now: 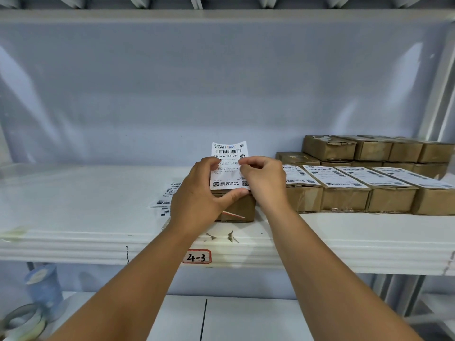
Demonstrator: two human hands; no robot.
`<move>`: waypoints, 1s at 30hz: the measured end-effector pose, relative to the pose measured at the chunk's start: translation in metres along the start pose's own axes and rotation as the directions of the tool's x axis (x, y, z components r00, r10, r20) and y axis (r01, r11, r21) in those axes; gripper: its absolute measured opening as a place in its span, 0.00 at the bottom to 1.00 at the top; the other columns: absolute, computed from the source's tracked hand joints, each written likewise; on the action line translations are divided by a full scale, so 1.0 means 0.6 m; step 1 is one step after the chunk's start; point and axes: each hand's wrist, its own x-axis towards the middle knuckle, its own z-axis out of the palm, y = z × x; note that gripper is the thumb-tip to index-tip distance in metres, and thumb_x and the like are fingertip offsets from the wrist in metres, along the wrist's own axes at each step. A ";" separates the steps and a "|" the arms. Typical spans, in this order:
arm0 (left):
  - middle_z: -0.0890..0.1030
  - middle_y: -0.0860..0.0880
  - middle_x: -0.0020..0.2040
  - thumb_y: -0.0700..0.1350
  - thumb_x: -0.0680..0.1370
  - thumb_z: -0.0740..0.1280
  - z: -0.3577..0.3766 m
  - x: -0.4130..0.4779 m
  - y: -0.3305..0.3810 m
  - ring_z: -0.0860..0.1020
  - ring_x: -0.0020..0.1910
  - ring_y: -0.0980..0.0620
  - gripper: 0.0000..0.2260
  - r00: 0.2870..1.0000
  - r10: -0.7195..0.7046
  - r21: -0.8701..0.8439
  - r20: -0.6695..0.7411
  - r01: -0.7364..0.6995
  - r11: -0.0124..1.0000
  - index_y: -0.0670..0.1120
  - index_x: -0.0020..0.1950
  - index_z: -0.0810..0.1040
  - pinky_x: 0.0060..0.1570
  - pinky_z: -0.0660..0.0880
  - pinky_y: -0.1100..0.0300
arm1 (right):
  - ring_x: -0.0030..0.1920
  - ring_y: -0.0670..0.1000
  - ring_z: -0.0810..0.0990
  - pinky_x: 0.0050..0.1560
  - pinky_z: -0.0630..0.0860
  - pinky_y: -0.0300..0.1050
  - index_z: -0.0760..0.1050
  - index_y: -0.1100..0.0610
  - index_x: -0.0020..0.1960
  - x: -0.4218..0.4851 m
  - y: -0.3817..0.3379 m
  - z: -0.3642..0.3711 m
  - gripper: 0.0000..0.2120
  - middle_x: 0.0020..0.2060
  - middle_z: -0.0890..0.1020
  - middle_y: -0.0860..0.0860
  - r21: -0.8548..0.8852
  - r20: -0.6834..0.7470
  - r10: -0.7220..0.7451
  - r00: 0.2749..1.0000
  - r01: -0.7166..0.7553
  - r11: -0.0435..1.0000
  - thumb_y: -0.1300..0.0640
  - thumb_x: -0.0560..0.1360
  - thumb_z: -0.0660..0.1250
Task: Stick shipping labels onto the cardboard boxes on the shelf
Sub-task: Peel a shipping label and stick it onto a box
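A white shipping label [229, 153] stands upright above a small cardboard box [242, 208] on the white shelf [86, 200]. My left hand [199, 195] grips the label's left edge, with its thumb under the bottom edge. My right hand [263, 178] pinches the label's right edge at mid-height. The box's top is hidden behind the label and my hands. To the right, a row of labelled boxes [344, 190] lies along the shelf. A small stack of loose labels [166, 193] lies on the shelf just left of my left hand.
Unlabelled cardboard boxes [369, 148] are stacked at the back right. A tag reading 4-3 [197, 257] is on the shelf's front edge. Below at the left stand a blue tape roll [44, 289] and a clear tape roll [22, 321].
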 end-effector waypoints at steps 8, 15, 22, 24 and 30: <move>0.75 0.61 0.59 0.65 0.66 0.69 -0.001 0.001 -0.002 0.74 0.57 0.59 0.30 1.000 -0.015 -0.026 0.006 0.015 1.000 0.57 0.64 0.66 0.48 0.73 0.59 | 0.42 0.47 0.79 0.45 0.72 0.37 0.83 0.52 0.45 -0.001 -0.001 -0.001 0.09 0.41 0.82 0.47 -0.046 0.009 -0.017 1.000 0.017 0.999 0.62 0.72 0.66; 0.77 0.59 0.59 0.62 0.70 0.67 0.002 0.003 -0.002 0.74 0.58 0.58 0.25 1.000 -0.017 -0.014 0.008 0.017 1.000 0.56 0.63 0.66 0.48 0.72 0.59 | 0.38 0.45 0.76 0.39 0.70 0.36 0.82 0.51 0.44 0.000 0.001 -0.002 0.08 0.35 0.78 0.44 -0.086 0.005 -0.050 0.999 0.051 0.995 0.62 0.72 0.66; 0.77 0.59 0.58 0.59 0.72 0.68 0.002 0.003 -0.001 0.75 0.58 0.57 0.22 1.000 -0.013 0.001 -0.003 0.013 1.000 0.57 0.62 0.66 0.48 0.74 0.57 | 0.36 0.45 0.76 0.36 0.69 0.33 0.82 0.51 0.44 -0.001 0.001 0.000 0.08 0.37 0.80 0.46 -0.091 0.016 -0.049 0.999 0.050 0.995 0.61 0.71 0.67; 0.77 0.60 0.58 0.59 0.72 0.68 0.002 0.003 -0.001 0.75 0.57 0.58 0.22 1.000 -0.012 -0.001 -0.001 0.012 1.000 0.57 0.62 0.67 0.47 0.74 0.58 | 0.37 0.45 0.76 0.38 0.70 0.35 0.83 0.51 0.44 -0.001 0.000 0.000 0.08 0.37 0.80 0.46 -0.091 0.020 -0.041 0.999 0.043 0.995 0.61 0.71 0.67; 0.76 0.61 0.56 0.60 0.71 0.68 0.002 0.002 -0.001 0.75 0.57 0.58 0.22 1.000 -0.024 0.001 0.006 0.024 1.000 0.58 0.61 0.67 0.48 0.75 0.56 | 0.36 0.44 0.75 0.37 0.69 0.34 0.83 0.52 0.45 0.000 0.001 -0.003 0.09 0.35 0.78 0.44 -0.104 0.024 -0.049 0.999 0.051 0.993 0.62 0.71 0.66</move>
